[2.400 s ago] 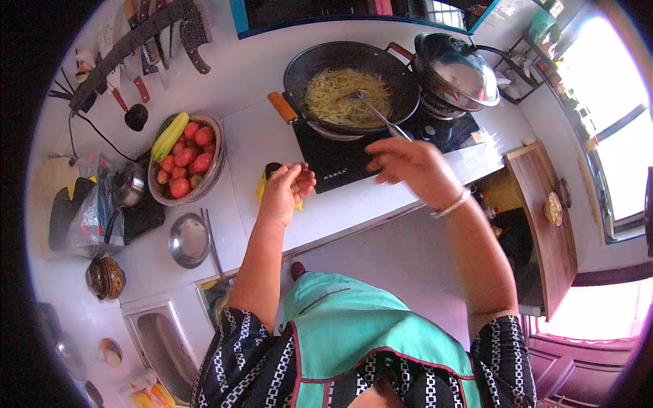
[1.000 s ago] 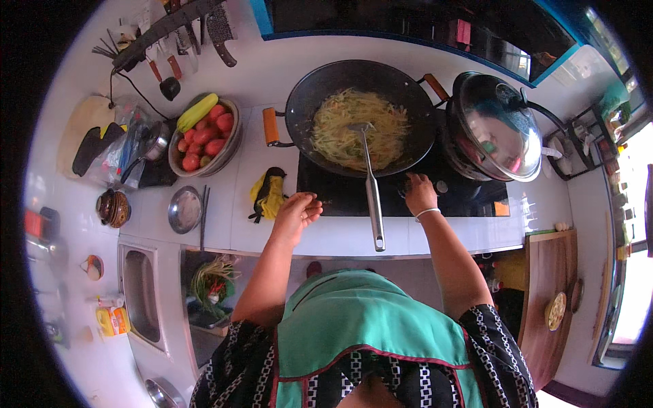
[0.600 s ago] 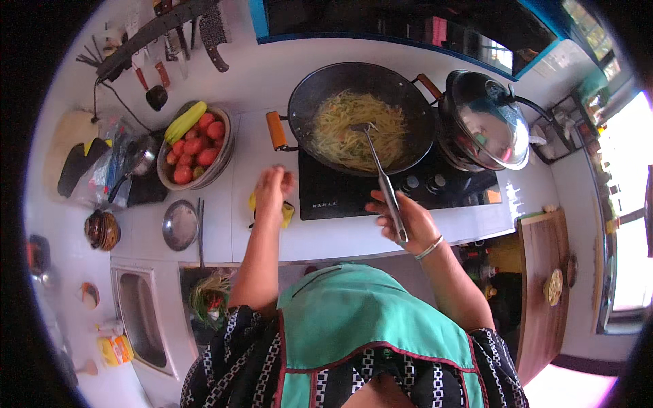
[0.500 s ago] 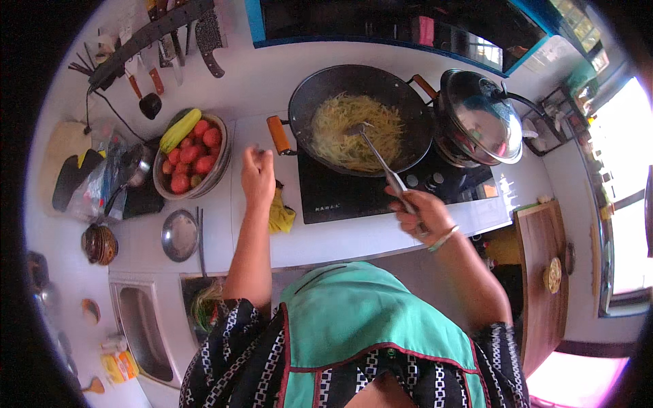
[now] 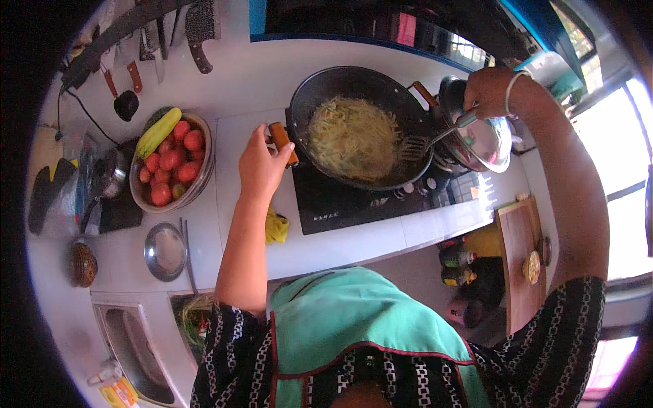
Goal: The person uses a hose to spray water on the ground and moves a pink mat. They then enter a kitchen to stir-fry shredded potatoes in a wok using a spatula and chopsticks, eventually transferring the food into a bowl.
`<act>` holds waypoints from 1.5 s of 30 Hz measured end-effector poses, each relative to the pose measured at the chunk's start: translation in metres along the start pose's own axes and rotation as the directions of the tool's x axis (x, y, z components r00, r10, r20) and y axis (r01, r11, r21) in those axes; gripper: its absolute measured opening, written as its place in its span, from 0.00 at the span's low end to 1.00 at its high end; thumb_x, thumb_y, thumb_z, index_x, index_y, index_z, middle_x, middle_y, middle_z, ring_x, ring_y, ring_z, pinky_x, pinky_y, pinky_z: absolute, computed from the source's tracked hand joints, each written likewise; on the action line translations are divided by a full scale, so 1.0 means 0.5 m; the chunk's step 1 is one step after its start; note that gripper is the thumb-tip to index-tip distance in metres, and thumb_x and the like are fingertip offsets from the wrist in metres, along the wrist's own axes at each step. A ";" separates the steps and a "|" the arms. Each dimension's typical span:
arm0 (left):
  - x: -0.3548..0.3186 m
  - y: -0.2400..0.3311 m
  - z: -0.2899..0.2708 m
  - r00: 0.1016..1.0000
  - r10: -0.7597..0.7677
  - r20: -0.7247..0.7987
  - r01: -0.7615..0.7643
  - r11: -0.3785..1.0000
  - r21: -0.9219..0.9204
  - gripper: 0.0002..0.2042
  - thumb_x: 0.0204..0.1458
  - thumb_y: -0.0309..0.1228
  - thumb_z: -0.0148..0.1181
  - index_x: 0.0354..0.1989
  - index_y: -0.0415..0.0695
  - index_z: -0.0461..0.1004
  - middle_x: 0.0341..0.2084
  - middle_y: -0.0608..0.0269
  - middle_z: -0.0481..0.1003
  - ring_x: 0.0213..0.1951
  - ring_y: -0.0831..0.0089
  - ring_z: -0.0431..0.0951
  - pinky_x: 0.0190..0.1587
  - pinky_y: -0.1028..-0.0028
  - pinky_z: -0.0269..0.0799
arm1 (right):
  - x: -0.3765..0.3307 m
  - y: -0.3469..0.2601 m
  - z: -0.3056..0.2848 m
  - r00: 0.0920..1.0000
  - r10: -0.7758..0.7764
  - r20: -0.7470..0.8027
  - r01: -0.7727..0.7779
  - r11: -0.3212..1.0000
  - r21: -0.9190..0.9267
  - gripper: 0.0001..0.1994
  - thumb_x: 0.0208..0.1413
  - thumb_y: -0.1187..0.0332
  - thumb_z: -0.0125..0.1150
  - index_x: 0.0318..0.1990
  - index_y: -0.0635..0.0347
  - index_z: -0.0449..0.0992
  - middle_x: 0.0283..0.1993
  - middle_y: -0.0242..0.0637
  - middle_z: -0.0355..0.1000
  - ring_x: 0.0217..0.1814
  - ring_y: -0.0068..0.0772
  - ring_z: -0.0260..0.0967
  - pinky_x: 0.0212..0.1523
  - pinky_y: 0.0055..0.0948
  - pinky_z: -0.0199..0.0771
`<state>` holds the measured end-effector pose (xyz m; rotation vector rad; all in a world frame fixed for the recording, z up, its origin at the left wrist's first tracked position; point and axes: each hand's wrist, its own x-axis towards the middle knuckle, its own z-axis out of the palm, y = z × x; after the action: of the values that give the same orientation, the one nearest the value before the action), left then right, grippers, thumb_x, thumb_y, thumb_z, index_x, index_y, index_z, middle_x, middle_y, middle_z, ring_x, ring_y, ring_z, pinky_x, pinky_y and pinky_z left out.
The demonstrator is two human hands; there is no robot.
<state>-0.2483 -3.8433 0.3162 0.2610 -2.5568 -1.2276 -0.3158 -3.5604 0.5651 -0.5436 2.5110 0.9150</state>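
Step in hand: stirring the wok's contents. Left hand (image 5: 262, 166) is closed around the orange wok handle (image 5: 281, 139), steadying the wok (image 5: 360, 126) on the dark cooktop (image 5: 360, 200) at the back of the counter (image 5: 231, 224). Right hand (image 5: 491, 88) is raised at the far right, gripping the spatula (image 5: 435, 139) by its long handle; the slotted blade rests at the wok's right inner edge, touching the pale shredded food (image 5: 354, 136).

Judgement: the next move calls for drawing the blade through the shreds while the left hand keeps the wok from sliding.

Hard to make out: the right fingers are turned away. The steel lid (image 5: 486, 139) hides the pot under it. The food's kind is unclear.
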 end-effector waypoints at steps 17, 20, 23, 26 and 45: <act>-0.007 0.001 0.005 0.996 -0.032 -0.085 0.022 0.994 -0.107 0.22 0.43 0.30 0.61 0.48 0.39 0.66 0.35 0.57 0.74 0.32 0.71 0.75 0.37 0.74 0.70 | -0.045 0.052 0.083 0.866 -0.150 -0.476 0.090 0.985 -0.148 0.18 0.37 0.72 0.62 0.41 0.45 0.77 0.29 0.36 0.70 0.32 0.36 0.71 0.35 0.29 0.72; 0.000 0.004 0.026 0.995 0.030 -0.093 -0.040 0.993 -0.114 0.22 0.43 0.31 0.62 0.48 0.40 0.66 0.34 0.58 0.74 0.31 0.72 0.75 0.36 0.75 0.70 | 0.021 0.099 0.076 0.950 -0.142 -0.278 0.086 0.975 -0.204 0.16 0.37 0.71 0.62 0.39 0.47 0.78 0.31 0.37 0.73 0.32 0.34 0.71 0.33 0.29 0.73; -0.006 -0.010 0.029 0.993 0.042 -0.110 -0.056 0.990 -0.128 0.22 0.42 0.30 0.62 0.48 0.39 0.66 0.36 0.57 0.73 0.33 0.71 0.75 0.36 0.74 0.70 | 0.048 0.065 0.009 0.985 -0.077 0.157 0.081 0.996 -0.021 0.15 0.40 0.73 0.58 0.39 0.51 0.78 0.32 0.38 0.75 0.33 0.32 0.72 0.34 0.28 0.73; -0.010 -0.006 0.024 0.996 0.028 -0.089 -0.039 0.991 -0.126 0.23 0.42 0.31 0.62 0.48 0.38 0.65 0.38 0.56 0.72 0.33 0.69 0.75 0.37 0.73 0.70 | 0.013 0.005 0.013 0.980 -0.146 0.134 0.106 0.957 0.272 0.15 0.43 0.75 0.54 0.41 0.55 0.76 0.30 0.37 0.74 0.31 0.29 0.71 0.34 0.25 0.72; -0.011 0.017 0.016 0.996 0.048 -0.076 -0.054 0.996 -0.073 0.21 0.44 0.29 0.60 0.48 0.37 0.65 0.38 0.53 0.71 0.33 0.68 0.75 0.37 0.73 0.71 | -0.044 0.064 0.124 0.975 -0.201 0.095 0.120 0.834 0.538 0.14 0.50 0.68 0.49 0.44 0.58 0.74 0.25 0.34 0.72 0.27 0.32 0.70 0.30 0.35 0.69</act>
<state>-0.2461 -3.8307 0.3172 0.2190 -2.4343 -1.2674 -0.2977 -3.4915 0.5492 -0.4707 2.3872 0.1623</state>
